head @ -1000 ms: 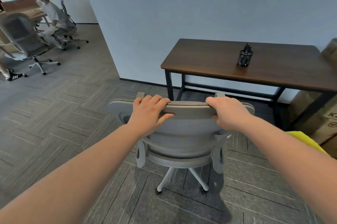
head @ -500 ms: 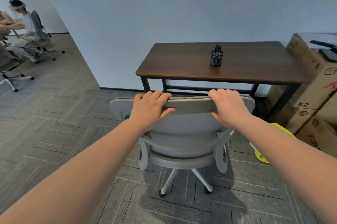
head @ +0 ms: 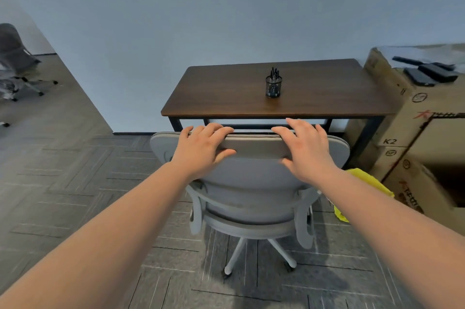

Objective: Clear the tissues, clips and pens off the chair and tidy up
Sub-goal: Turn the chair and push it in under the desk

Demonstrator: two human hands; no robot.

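Observation:
A grey office chair [head: 251, 183] stands with its back towards me, right in front of a dark wooden desk [head: 226, 97]. My left hand [head: 203, 150] grips the top edge of the backrest on the left. My right hand [head: 305, 150] lies on the top edge on the right with its fingers spread and loosened. A black mesh pen holder [head: 273, 86] with several pens stands on the desk. The chair's seat is hidden behind the backrest.
Stacked cardboard boxes [head: 422, 132] stand at the right, with dark flat items [head: 432, 73] on top. A yellow bag [head: 364, 188] lies on the floor beside the chair. Another grey chair [head: 15, 62] stands far left. A white wall runs behind the desk.
The chair has rolled to the right and closer to the desk, now centred in front of it. My right hand's fingers have loosened and spread on the backrest.

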